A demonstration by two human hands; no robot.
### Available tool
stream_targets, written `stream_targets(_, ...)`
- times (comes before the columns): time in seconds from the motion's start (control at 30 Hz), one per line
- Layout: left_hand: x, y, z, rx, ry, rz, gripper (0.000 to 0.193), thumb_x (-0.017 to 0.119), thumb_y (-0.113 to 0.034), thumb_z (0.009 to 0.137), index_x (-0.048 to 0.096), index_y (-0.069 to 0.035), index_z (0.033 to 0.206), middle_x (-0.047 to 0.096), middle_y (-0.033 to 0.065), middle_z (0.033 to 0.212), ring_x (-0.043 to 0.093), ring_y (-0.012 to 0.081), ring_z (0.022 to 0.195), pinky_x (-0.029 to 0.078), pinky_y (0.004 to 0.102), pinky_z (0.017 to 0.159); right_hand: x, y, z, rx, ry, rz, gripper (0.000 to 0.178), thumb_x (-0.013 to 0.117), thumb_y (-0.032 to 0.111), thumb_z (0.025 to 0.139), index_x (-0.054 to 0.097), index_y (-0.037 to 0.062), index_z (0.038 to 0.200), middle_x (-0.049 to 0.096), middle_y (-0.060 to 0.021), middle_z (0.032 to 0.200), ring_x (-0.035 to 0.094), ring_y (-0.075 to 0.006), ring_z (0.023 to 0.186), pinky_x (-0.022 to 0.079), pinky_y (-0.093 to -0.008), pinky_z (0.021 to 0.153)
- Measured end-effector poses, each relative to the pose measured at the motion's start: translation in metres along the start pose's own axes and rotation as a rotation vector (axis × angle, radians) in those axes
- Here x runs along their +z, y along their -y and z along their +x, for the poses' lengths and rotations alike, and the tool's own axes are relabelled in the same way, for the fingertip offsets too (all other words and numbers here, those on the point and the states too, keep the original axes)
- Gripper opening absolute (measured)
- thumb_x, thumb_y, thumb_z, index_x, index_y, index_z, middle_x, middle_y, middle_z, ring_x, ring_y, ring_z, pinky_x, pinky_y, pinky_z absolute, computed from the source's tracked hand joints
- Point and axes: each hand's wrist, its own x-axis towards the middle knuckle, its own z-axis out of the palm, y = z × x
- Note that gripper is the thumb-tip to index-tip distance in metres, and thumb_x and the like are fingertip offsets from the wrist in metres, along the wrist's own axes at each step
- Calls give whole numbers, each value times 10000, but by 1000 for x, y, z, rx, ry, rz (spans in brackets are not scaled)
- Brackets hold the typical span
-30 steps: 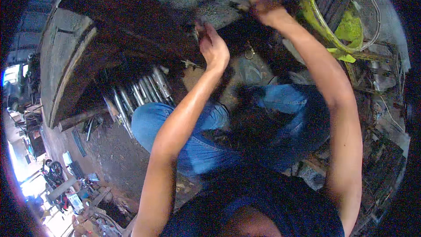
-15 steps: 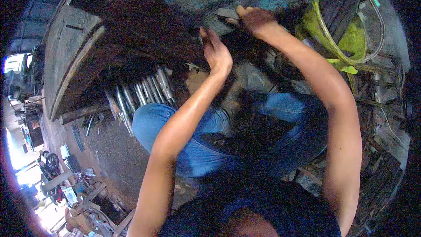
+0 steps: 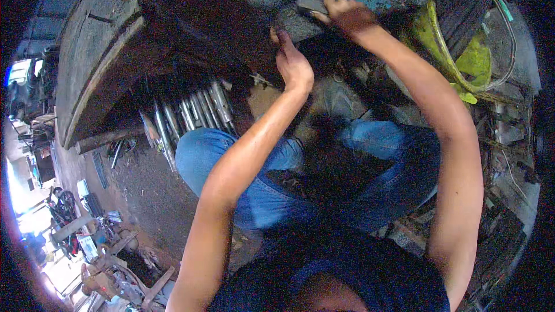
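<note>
Slightly, the right hand (image 3: 350,18), gripping a block (image 3: 311,5), widened its gap from the left hand (image 3: 293,65), whose dim hold was unclear.

The dark, gritty floor (image 3: 147,199) carries a row of shiny metal pipes (image 3: 219,104) side by side; to their left lie a short metal rod (image 3: 117,153) and thin dark strips (image 3: 99,169).

Both arms (image 3: 254,156) reach forward, the left grip (image 3: 293,65) bent leftward, the right grip (image 3: 350,18) curled closed.
</note>
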Motion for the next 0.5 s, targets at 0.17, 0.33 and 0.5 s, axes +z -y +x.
stream_targets(0.17, 1, -8, 4, -142, -21, -355, 427, 244, -190, 912, 327, 39, 1263, 359, 138, 1304, 314, 225, 1202, 179, 297, 1019, 2, 7, 24, 53, -272, -187, 407, 502, 465, 791, 531, 64, 723, 554, -193, 577, 577, -340, 514, 475, -427, 454)
stream_targets(0.33, 5, -1, 3, -164, -79, -336, 481, 271, -290, 921, 342, 54, 1248, 373, 126, 1295, 320, 209, 1194, 178, 290, 1017, -7, 21, 9, 82, 166, 64, 452, 486, 499, 785, 538, 54, 727, 578, -212, 633, 596, -367, 591, 491, -448, 518)
stream_targets(0.5, 6, 7, 9, -148, -63, -592, 484, 291, -296, 915, 337, 45, 1256, 350, 104, 1315, 292, 207, 1221, 172, 295, 1025, 1, 20, 16, 24, -178, -94, 504, 470, 522, 785, 533, 33, 682, 565, -191, 577, 593, -347, 549, 486, -431, 477)
